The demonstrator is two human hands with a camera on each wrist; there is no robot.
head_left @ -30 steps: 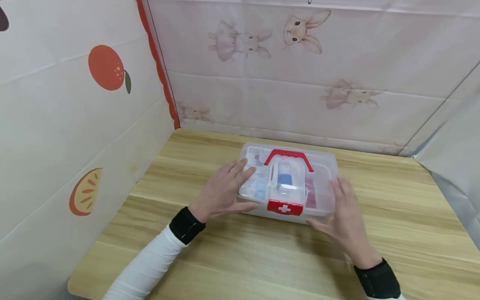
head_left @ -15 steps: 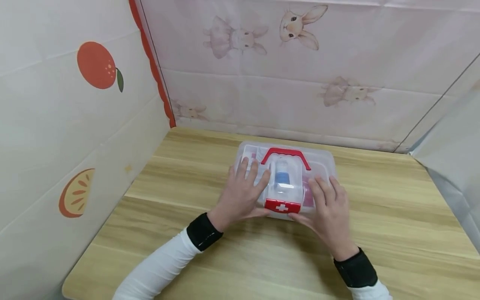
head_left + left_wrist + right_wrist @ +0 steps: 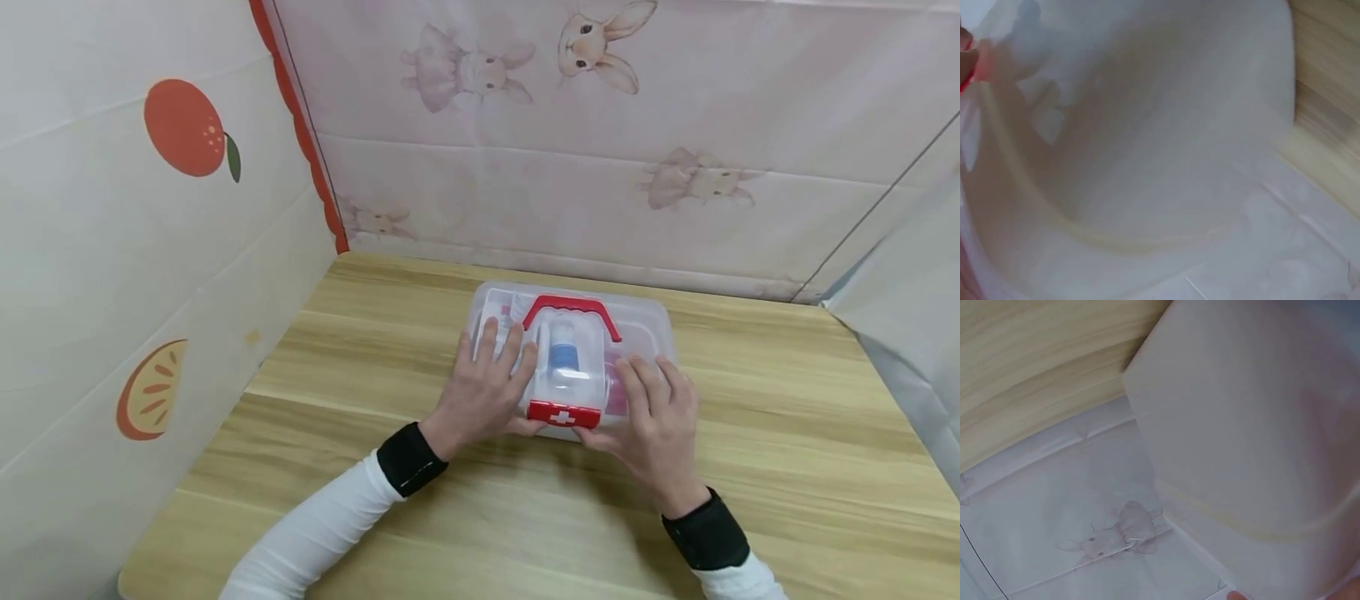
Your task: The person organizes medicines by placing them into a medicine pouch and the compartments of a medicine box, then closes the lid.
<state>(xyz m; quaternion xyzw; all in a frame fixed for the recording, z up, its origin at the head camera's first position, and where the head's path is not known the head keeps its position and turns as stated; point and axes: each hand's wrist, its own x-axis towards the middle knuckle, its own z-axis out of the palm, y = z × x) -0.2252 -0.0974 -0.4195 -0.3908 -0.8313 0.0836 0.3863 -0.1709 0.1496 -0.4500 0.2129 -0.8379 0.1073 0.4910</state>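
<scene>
A translucent first-aid box (image 3: 641, 321) lies on the table, its lid down, with a red carry handle (image 3: 573, 302) folded flat and a red latch (image 3: 564, 414) marked with a white cross. Through the lid show a blue-and-white item (image 3: 563, 354) and something pink (image 3: 616, 390). My left hand (image 3: 483, 387) grips the left front of the box, fingers spread on the lid and thumb by the latch. On the other side, my right hand (image 3: 660, 425) holds the right front, its thumb at the latch's right end. Both wrist views show mostly the blurred box wall (image 3: 1147, 156).
The box stands on a wood-grain table (image 3: 780, 417) near its back edge. Behind it hangs a pale cloth (image 3: 585, 167) with rabbit prints. A white cloth (image 3: 67, 250) with fruit prints covers the left side.
Both hands have moved inward from the box's sides to its front, thumbs coming to the latch. During the last half second they have hardly shifted, and the latch still looks down.
</scene>
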